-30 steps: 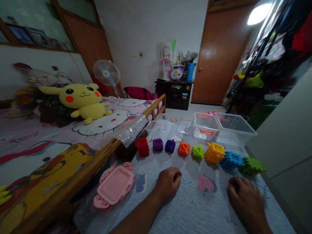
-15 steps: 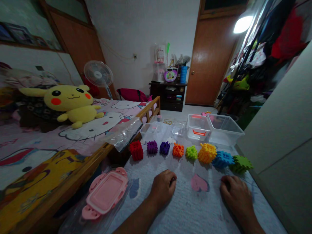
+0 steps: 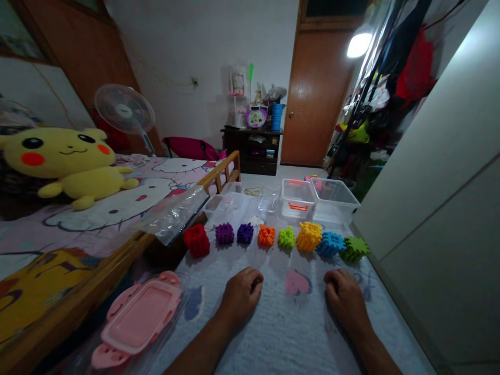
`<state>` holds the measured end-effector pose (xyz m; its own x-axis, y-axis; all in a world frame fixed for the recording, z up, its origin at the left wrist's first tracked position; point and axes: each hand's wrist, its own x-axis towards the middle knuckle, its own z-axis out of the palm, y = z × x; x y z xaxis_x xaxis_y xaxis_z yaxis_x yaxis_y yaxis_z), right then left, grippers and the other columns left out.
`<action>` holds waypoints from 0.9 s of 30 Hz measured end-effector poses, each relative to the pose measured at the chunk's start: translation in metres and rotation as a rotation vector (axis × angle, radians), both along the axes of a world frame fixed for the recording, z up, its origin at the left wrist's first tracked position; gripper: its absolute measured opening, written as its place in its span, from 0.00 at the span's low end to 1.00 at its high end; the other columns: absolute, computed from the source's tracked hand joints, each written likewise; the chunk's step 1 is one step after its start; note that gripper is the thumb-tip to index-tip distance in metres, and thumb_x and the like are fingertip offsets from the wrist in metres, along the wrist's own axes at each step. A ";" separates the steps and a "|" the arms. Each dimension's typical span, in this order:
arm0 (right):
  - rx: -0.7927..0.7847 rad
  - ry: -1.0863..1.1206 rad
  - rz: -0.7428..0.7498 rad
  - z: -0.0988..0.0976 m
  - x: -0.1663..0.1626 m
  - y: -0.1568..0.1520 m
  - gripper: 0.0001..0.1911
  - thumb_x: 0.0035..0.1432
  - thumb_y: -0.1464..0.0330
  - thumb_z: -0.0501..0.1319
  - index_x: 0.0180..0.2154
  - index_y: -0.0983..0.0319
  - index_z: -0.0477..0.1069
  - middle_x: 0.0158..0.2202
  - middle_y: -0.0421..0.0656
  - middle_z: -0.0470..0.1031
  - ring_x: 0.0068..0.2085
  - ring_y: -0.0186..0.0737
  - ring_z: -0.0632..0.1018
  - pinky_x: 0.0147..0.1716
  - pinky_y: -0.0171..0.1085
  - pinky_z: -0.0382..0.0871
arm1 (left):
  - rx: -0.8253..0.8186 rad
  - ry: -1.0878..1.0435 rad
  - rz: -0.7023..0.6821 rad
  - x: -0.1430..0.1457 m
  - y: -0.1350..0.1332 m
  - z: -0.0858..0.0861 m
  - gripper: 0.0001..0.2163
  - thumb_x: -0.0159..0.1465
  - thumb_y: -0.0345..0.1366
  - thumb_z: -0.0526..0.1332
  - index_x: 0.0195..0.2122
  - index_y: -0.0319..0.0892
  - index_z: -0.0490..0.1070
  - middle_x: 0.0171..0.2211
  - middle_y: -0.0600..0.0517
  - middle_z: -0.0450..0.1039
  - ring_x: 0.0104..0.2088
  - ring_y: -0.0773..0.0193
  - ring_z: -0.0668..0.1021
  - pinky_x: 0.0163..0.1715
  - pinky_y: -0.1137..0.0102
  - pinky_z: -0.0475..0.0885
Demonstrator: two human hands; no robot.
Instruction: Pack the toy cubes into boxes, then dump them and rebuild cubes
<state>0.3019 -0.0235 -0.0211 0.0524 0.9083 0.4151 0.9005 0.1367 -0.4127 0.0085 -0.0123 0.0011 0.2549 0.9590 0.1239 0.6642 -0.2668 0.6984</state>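
My left hand [image 3: 241, 292] rests on the pale cloth in a loose fist, with nothing visible in it. To its right, past a pink heart print [image 3: 298, 283], my right hand [image 3: 347, 298] lies with its fingers curled in, also holding nothing that shows. Beyond both hands stands a row of interlocking block cubes: red [image 3: 197, 241], purple [image 3: 224, 234], dark violet [image 3: 245, 233], orange [image 3: 266, 236], lime [image 3: 286, 237], yellow [image 3: 309, 237], blue [image 3: 330, 244] and green [image 3: 354, 249]. Neither hand touches a cube.
A pink lid [image 3: 142, 315] lies left of my left arm. Clear plastic boxes [image 3: 335, 202] stand behind the cubes, one with orange latches [image 3: 298, 207]. A wooden bed rail [image 3: 86, 291] borders the left side; a white cabinet [image 3: 441, 219] rises at the right.
The view has turned to the right, so everything sits farther left in the picture. Both hands stay curled at about the same spots on the cloth, and the cubes have not moved.
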 end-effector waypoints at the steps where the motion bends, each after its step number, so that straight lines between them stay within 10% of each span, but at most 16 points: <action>1: -0.012 0.000 0.006 0.000 -0.001 0.000 0.08 0.53 0.74 0.52 0.29 0.59 0.68 0.31 0.44 0.72 0.35 0.44 0.73 0.38 0.41 0.65 | 0.000 0.000 -0.004 0.000 0.000 0.000 0.07 0.59 0.28 0.56 0.33 0.43 0.73 0.31 0.52 0.71 0.33 0.62 0.74 0.35 0.70 0.64; 27: -0.088 -0.065 -0.010 -0.003 0.001 0.001 0.10 0.57 0.71 0.52 0.32 0.60 0.71 0.33 0.46 0.72 0.38 0.46 0.74 0.41 0.44 0.65 | 0.027 -0.007 0.004 0.000 -0.002 0.001 0.08 0.59 0.26 0.55 0.31 0.43 0.72 0.31 0.52 0.71 0.34 0.63 0.74 0.35 0.71 0.64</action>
<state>0.3028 -0.0223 -0.0237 0.0370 0.9410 0.3364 0.9269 0.0935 -0.3635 0.0083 -0.0145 0.0022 0.2505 0.9561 0.1519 0.6604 -0.2834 0.6953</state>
